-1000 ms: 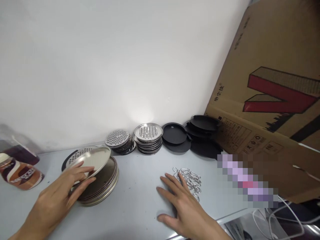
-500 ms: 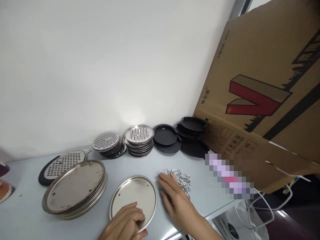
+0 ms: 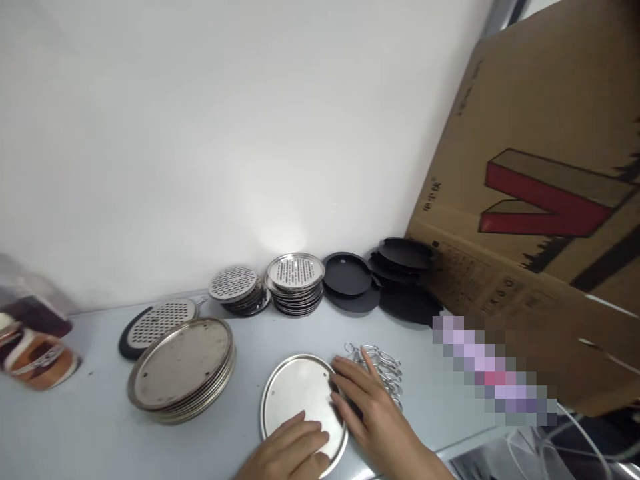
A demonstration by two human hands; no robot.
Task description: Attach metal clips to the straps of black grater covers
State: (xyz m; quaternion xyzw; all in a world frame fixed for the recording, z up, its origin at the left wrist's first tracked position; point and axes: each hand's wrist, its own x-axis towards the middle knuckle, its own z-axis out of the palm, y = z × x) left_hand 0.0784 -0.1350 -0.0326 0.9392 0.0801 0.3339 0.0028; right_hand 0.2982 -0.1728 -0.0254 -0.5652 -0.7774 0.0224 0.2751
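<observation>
A round silver metal tray (image 3: 300,393) with a raised rim and small holes lies on the table in front of me. My left hand (image 3: 293,450) rests over its near side, fingers laid loosely across the surface; the thumb is hidden. At the tray's right rim is my right hand (image 3: 373,410), fingers spread, fingertips touching the edge or just beside it. Partly behind that hand lies a small heap of metal snap hooks (image 3: 393,367). To the left stands a stack of similar, larger-looking round metal trays (image 3: 183,363).
Along the wall sit a black-edged perforated disc (image 3: 163,320), perforated metal discs (image 3: 233,283), stacked slotted discs (image 3: 295,272) and black round pans (image 3: 347,275). A cardboard box (image 3: 550,127) leans at right, with a blurred purple item (image 3: 483,363) before it. An orange-brown package (image 3: 43,360) lies left.
The view has shifted left, so things appear farther right. My right hand has come to the tray's right rim. My left hand's fingers have loosened and flattened over the tray.
</observation>
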